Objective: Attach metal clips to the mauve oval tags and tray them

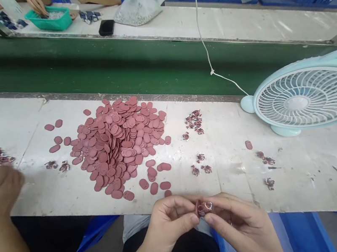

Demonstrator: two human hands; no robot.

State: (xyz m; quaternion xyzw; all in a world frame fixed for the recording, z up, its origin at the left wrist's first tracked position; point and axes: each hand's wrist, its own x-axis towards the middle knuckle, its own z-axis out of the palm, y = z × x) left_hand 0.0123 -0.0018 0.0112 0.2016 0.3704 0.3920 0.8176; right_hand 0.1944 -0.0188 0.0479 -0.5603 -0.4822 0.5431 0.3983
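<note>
Just in front of the table's near edge, my left hand pinches a reddish oval disc between thumb and forefinger. Against it, my right hand holds a small dark red piece with shiny metal parts. The two pieces meet between my fingertips. A large heap of reddish oval discs lies on the white table, ahead and to the left. Small groups of dark red and metal pieces sit right of the heap, with a few more farther right.
A light blue fan stands at the right, its white cord running upward. Another person's hand is at the left edge. Beyond the green belt, people work by a teal basket and a plastic bag.
</note>
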